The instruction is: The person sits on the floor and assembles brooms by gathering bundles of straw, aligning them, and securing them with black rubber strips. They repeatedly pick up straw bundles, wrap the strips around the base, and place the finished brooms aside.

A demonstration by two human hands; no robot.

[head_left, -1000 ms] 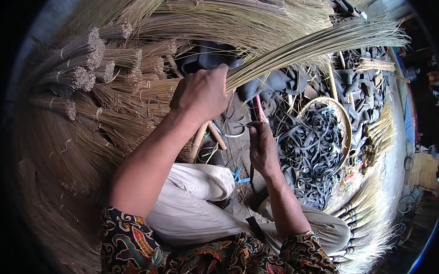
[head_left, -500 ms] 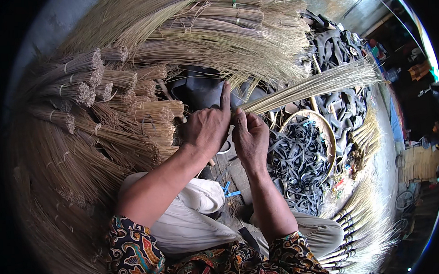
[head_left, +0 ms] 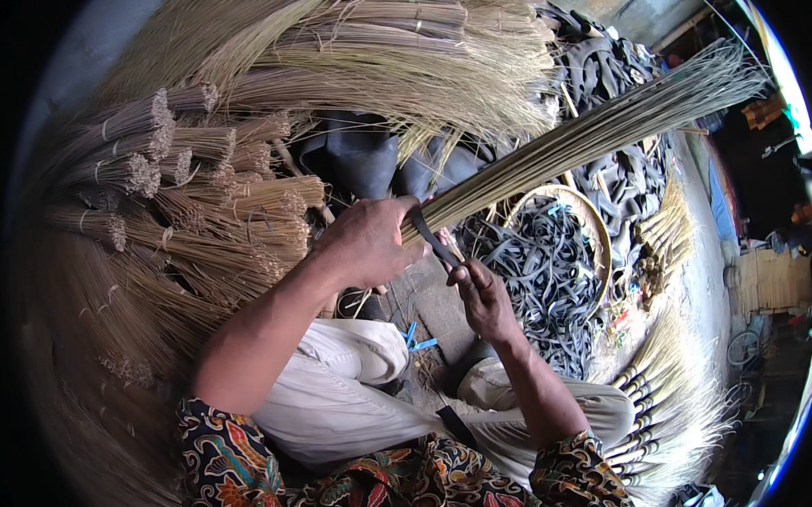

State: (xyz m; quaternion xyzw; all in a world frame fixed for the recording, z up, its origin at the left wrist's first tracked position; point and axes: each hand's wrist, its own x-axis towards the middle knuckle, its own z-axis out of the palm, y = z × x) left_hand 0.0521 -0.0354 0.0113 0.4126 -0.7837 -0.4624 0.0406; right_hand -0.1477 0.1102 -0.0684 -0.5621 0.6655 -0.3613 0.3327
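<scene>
My left hand is closed round the lower end of a bundle of thin broom bristles, which slants up to the right and fans out at its far tip. A black rubber strip passes round the bundle just beside my left fingers. My right hand pinches the strip's other end below the bundle, and the strip runs straight between the two hands. My left palm and fingers hide the bundle's lower end.
Tied bristle bundles are piled at the left, with more lying across the back. A round basket of cut rubber strips stands at the right. Black rubber scraps lie behind it. Several bound brooms rest at lower right.
The bundle has risen and swung nearer, its tip higher at the right. My right hand has moved down and right, drawing out the rubber strip. My left index finger, pointing up before, is now bent round the bundle.
</scene>
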